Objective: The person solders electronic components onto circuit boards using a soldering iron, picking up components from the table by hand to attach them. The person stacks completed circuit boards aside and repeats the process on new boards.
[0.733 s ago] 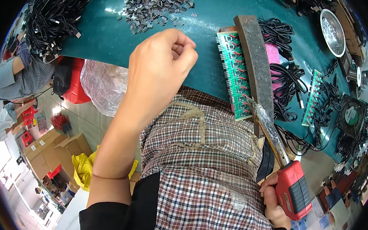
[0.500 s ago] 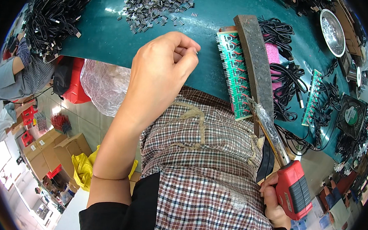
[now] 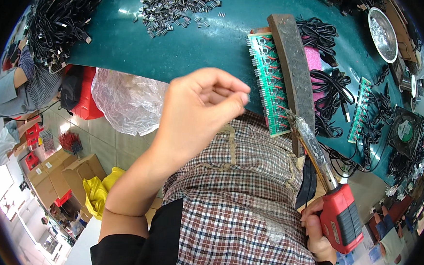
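My right hand (image 3: pixel 318 238) grips the red and black handle of a soldering gun (image 3: pixel 342 220). Its metal barrel points up and left, and its tip is at the lower end of a green circuit board strip (image 3: pixel 269 85), too close to tell whether they touch. The strip has metal connectors along its left edge and short red wires, and leans beside a dark grey bar (image 3: pixel 293 69). Left of the strip, above my checked apron, my left hand (image 3: pixel 198 114) hangs in the air, thumb and forefinger pinched together. Whatever may be between those fingertips is hidden.
Many small metal connectors (image 3: pixel 176 6) lie heaped on the green table (image 3: pixel 130 45). Black cables (image 3: pixel 58 21) crowd the far left; coiled cables (image 3: pixel 331 89) and a second board strip (image 3: pixel 359 112) lie right. A metal bowl (image 3: pixel 383 36) and a fan (image 3: pixel 406 132) stand farther right.
My left hand has moved down and to the right, closer to the lower part of the board strip. My right hand and the soldering gun have barely shifted.
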Motion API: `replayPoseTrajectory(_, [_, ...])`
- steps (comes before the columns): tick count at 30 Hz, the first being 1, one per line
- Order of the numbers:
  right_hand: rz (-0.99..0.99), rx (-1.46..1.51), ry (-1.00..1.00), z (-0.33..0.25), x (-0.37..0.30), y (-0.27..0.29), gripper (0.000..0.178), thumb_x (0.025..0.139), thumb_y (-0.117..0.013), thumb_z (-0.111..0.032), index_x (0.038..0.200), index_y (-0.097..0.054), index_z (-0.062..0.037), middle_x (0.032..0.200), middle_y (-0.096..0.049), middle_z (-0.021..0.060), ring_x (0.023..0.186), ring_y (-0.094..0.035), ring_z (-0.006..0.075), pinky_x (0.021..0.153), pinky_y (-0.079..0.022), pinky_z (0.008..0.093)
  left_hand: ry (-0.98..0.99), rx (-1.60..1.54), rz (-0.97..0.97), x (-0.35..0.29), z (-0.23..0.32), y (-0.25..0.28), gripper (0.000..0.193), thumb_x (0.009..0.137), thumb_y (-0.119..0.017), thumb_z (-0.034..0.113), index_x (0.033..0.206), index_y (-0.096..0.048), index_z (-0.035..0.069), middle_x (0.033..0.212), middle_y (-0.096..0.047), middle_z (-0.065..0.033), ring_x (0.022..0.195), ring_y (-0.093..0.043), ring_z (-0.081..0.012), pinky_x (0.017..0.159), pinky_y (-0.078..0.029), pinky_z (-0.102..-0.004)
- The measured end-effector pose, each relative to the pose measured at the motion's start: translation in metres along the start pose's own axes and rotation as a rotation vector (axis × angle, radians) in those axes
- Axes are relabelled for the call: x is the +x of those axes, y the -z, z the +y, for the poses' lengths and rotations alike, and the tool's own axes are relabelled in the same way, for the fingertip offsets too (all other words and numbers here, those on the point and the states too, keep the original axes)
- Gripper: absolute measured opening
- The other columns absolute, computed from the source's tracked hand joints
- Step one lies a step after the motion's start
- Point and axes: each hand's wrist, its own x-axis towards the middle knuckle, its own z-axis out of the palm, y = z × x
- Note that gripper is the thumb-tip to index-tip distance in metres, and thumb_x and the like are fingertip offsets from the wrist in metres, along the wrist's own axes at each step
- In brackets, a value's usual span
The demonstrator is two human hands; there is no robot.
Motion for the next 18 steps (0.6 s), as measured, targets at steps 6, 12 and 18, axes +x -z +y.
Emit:
replayPoseTrajectory(6, [-0.029, 0.171, -0.139, -0.004, -0.001, 0.006, 0.023, 0.068, -0.082, -0.005, 0.090, -0.076, -0.0072, 0.085, -0.071, 0.0086, 0.071, -0.066, 0.0272, 0.066, -0.052, 0.0381, 0.188, -0.070, -0.121, -0.015, -0.005, -0.018, 0.014, 0.094, -0.073, 0.000, 0.107, -0.069, -0.003, 0.094, -0.075, -0.0075, 0.085, -0.073, -0.0110, 0.077, -0.059, -0.0242])
replayPoseTrajectory(12, [-0.013, 0.346, -0.290, -0.005, -0.004, 0.006, 0.026, 0.069, -0.083, -0.006, 0.093, -0.076, -0.0062, 0.084, -0.069, 0.0091, 0.071, -0.066, 0.0278, 0.067, -0.053, 0.0383, 0.198, -0.035, -0.113, -0.013, -0.009, -0.022, 0.013, 0.092, -0.073, -0.002, 0.102, -0.065, -0.002, 0.093, -0.074, -0.0075, 0.084, -0.073, -0.0113, 0.077, -0.059, -0.0245])
replayPoseTrajectory(18, [-0.012, 0.251, -0.244, 0.007, -0.012, -0.007, 0.026, 0.068, -0.083, -0.005, 0.092, -0.074, -0.0051, 0.080, -0.068, 0.0102, 0.066, -0.066, 0.0282, 0.062, -0.052, 0.0374, 0.162, -0.019, -0.110, -0.011, -0.010, -0.025, 0.015, 0.090, -0.074, -0.003, 0.097, -0.062, 0.000, 0.090, -0.072, -0.0050, 0.081, -0.071, -0.0089, 0.074, -0.056, -0.0224])
